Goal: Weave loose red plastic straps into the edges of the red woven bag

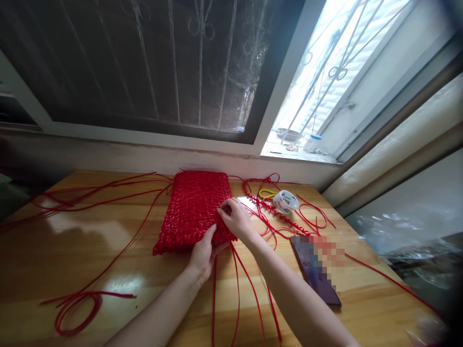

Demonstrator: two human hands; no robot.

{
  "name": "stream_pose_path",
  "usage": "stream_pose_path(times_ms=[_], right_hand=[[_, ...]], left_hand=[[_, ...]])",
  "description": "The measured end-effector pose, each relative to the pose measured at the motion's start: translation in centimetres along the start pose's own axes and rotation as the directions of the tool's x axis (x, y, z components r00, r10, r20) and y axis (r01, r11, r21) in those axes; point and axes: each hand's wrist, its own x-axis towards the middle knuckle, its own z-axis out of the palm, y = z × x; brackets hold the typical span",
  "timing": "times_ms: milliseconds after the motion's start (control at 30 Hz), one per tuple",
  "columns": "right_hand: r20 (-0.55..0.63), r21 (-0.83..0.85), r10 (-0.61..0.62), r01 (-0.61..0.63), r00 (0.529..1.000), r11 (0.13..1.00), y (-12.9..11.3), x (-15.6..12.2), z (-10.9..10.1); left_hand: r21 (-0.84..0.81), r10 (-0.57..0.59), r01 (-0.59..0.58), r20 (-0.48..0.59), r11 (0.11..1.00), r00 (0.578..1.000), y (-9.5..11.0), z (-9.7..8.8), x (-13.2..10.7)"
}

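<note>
A red woven bag (197, 205), made of thin glossy strands, lies on the wooden table in front of me. My left hand (203, 251) grips its near right edge, thumb on top and fingers curled underneath. Just above, my right hand (236, 219) is closed in a pinch at the bag's right side, on what looks like a red strand; the fingertips partly hide it. Several loose red strands (249, 277) hang from the near corner toward me between my forearms. More long strands (119, 184) run out from the bag's far left.
A coiled red strand (77, 313) lies at the front left of the wooden table (162, 303). To the right are a twisted red cord (267, 206), a yellow loop (266, 193), a white tape roll (286, 201) and a dark phone (318, 279). A barred window stands behind.
</note>
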Motion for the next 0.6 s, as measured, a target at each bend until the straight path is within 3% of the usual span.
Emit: stream_pose_path(times_ms=[133,267,433,600], right_hand=[[0.087,0.062,0.002,-0.007,0.996,0.998,0.3,0.3,-0.6],[0.097,0.165,-0.029,0.012,0.995,0.986,0.7,0.3,-1.0],[0.041,0.252,0.006,-0.016,0.999,0.968,0.9,-0.4,-1.1],[-0.057,0.318,0.068,-0.046,0.996,0.947,1.7,-2.7,-2.0]], left_hand=[[-0.006,0.005,-0.005,-0.007,1.000,1.000,-0.1,0.1,-0.2],[0.016,0.023,-0.023,0.016,1.000,1.000,-0.2,0.3,-0.6],[0.209,-0.136,0.118,0.070,0.971,0.988,-0.7,0.9,-1.6],[0.401,-0.170,0.092,0.163,0.911,0.972,-0.8,1.2,-2.0]])
